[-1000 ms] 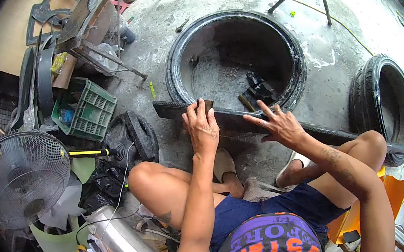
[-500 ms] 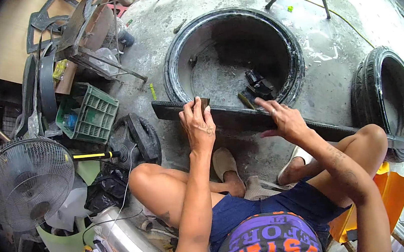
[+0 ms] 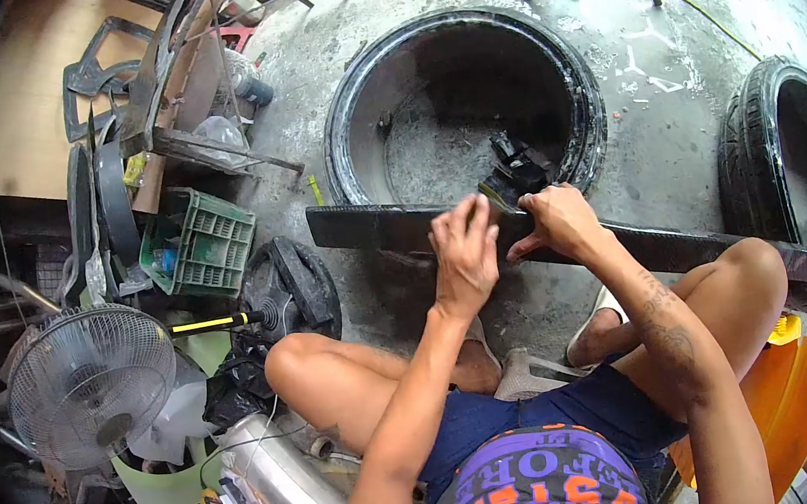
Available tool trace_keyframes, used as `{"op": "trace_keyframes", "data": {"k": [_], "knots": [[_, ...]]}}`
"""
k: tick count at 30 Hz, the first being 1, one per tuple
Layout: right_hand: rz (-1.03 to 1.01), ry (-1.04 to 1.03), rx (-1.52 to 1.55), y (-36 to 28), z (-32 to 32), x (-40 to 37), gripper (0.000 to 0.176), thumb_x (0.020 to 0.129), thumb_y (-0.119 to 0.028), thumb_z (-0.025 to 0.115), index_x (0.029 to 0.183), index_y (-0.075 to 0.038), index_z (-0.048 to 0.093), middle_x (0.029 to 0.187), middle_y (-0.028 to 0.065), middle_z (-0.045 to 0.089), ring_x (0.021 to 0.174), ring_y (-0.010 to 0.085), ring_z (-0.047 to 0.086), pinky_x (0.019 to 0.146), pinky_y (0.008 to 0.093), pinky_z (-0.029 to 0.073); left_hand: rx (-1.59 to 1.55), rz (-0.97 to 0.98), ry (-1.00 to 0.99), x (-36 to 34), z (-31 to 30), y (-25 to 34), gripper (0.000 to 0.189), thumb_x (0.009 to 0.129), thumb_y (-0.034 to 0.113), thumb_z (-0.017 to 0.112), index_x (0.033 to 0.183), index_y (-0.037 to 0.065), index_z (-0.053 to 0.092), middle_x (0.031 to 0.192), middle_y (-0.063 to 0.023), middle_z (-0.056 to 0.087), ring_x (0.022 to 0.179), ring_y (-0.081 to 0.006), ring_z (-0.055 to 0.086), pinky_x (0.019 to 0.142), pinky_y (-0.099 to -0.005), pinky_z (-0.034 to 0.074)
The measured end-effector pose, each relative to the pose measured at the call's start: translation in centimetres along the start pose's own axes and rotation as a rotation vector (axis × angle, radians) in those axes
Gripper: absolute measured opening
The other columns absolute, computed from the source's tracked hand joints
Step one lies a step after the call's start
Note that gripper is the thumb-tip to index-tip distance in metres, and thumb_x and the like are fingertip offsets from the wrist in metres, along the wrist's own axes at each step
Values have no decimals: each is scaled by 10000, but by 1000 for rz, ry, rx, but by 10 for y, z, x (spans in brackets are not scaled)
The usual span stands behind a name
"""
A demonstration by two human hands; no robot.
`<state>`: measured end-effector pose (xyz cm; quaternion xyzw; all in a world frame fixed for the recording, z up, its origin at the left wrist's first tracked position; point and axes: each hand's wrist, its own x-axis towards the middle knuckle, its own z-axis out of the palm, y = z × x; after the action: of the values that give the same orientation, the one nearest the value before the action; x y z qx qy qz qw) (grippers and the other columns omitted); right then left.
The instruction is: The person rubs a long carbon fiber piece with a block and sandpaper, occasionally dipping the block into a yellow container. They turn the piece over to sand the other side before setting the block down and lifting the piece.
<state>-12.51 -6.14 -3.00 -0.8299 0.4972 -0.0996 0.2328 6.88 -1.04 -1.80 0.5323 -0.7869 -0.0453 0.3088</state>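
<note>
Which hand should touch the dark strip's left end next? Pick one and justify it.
The left hand, I'd judge: it is at the dark strip, nearer that end. The right hand, at the strip's upper edge, sits farther off and would likely have to pass the left.

Pale light brightens the grey, stained floor [image 3: 664, 159] before me; a wire-caged fan [image 3: 92, 381] stands to my left.

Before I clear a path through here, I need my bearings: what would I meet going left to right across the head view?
Wire-caged fan → green crate → left hand → right hand → standing tire.
</note>
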Motion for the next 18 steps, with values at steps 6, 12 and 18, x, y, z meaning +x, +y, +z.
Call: {"op": "trace_keyframes", "data": {"k": [6,12,18], "knots": [[3,-24,34,1,7,-1,736,545,-662,837,866,-12,709,745,192,695,833,369,711,962,505,467,90,-68,54,25,-4,-47,361,926,87,611,1278,8,623,1281,-173,580,1098,-367,517,967,-483,409],[-2,-4,-18,6,8,5,735,571,-688,816,901,-38,716,790,160,719,861,340,724,1011,545,447,1,-1,-22,0,0,-12,405,888,70,663,1286,4,623,1302,-174,588,1148,-376,532,999,-475,412],[4,-18,-11,4,3,4,745,566,-679,822,914,-28,717,814,174,724,880,351,721,1047,592,421,106,-77,106,14,10,-19,359,933,87,610,1271,-35,614,1278,-213,596,1139,-385,546,1002,-487,396]]}}
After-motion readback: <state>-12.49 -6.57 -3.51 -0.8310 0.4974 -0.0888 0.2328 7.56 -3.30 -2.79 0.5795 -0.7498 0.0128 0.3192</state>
